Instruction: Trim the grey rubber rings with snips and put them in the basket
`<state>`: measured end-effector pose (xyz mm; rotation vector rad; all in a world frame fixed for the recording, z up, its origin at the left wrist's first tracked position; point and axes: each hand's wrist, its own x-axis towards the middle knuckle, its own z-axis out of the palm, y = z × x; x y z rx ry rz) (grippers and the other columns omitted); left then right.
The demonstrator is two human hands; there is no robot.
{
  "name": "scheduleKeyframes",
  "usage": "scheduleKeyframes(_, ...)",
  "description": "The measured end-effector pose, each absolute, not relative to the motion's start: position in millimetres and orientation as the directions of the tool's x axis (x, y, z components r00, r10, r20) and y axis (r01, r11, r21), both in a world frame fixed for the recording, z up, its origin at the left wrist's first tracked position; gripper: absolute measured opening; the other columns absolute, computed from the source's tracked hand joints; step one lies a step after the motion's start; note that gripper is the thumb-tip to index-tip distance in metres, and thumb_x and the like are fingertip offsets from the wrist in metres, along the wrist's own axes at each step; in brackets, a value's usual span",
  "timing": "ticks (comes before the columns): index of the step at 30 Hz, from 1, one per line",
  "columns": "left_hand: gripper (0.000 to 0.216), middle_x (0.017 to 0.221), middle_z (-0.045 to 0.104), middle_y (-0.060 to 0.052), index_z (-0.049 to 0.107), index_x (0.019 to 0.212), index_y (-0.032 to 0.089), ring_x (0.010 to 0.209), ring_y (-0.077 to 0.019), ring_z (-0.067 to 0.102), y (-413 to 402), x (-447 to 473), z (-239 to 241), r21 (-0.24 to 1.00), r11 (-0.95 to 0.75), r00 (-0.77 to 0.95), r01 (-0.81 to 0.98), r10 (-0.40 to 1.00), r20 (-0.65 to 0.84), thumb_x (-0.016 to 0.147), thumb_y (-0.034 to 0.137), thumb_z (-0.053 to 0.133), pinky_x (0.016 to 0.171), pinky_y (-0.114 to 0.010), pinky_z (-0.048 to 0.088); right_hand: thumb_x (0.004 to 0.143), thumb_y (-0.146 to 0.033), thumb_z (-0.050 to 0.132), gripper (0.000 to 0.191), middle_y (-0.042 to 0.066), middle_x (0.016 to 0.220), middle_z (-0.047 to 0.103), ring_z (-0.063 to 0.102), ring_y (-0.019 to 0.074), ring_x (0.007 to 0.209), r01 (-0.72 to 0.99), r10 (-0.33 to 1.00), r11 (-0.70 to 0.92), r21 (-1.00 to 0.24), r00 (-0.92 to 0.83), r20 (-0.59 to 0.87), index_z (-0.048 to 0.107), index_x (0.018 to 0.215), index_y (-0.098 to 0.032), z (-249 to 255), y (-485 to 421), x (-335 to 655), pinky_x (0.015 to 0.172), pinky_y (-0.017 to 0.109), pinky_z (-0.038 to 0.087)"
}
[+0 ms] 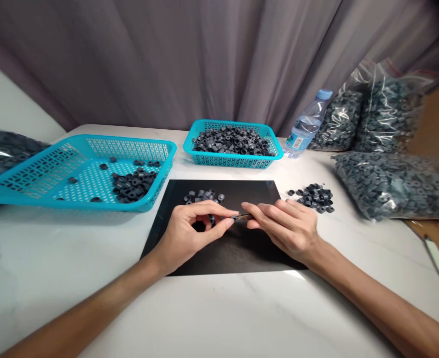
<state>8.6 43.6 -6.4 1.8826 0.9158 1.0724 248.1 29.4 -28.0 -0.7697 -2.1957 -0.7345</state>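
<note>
Over the black mat (227, 258), my left hand (189, 226) pinches a small dark plastic piece (236, 217) between thumb and forefinger; most of it is covered. My right hand (286, 226) is closed around a slim tool with a thin metallic tip (245, 216), which meets the piece at my left fingertips. The tool's exact kind is hidden by the fingers. Another dark ring (212, 219) shows in the gap of my left hand; whether the curled fingers hold it I cannot tell. Just beyond that hand, several short grey tube pieces (204, 196) lie on the mat.
A large blue basket (156, 201) at left holds some pieces; a smaller blue basket (234, 161) behind the mat is full of them. On the right are a loose pile (315, 197), a water bottle (307, 127) and bulging clear bags (394, 184). Another bag (6, 149) sits far left.
</note>
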Motion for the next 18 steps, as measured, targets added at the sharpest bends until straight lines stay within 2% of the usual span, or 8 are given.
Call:
scheduleKeyframes(7, 0.015, 0.087, 0.079, -0.004, 0.085, 0.096, 0.022, 0.074, -0.016, 0.067, 44.2, 8.0, -6.9, 0.874, -0.438, 0.384, 0.21, 0.859, 0.338, 0.086, 0.017, 0.074, 0.055, -0.024, 0.048, 0.096, -0.02, 0.071, 0.029, 0.001, 0.082, 0.074, 0.053, 0.0106, 0.063, 0.687, 0.308, 0.684, 0.246, -0.578, 0.756, 0.07, 0.124, -0.012, -28.5, 30.0, 248.0, 0.06, 0.03, 0.034)
scheduleKeyframes(12, 0.016, 0.087, 0.079, -0.003, 0.085, 0.098, 0.023, 0.072, -0.015, 0.065, 43.7, 6.6, -8.2, 0.87, -0.442, 0.384, 0.22, 0.859, 0.339, 0.086, 0.017, 0.075, 0.055, -0.024, 0.047, 0.1, -0.024, 0.065, 0.031, 0.002, 0.084, 0.075, 0.055, 0.0109, 0.064, 0.696, 0.333, 0.69, 0.199, -0.549, 0.766, 0.067, 0.131, -0.015, -27.7, 30.7, 249.3, 0.063, 0.029, 0.037)
scheduleKeyframes(18, 0.017, 0.086, 0.079, -0.001, 0.084, 0.097, 0.024, 0.072, -0.0134, 0.064, 43.9, 6.7, -9.1, 0.872, -0.443, 0.396, 0.21, 0.854, 0.338, 0.087, 0.015, 0.075, 0.055, -0.023, 0.046, 0.102, -0.024, 0.063, 0.027, 0.001, 0.084, 0.075, 0.054, 0.0109, 0.064, 0.692, 0.33, 0.688, 0.218, -0.566, 0.755, 0.066, 0.127, -0.013, -25.7, 31.0, 248.6, 0.062, 0.029, 0.037)
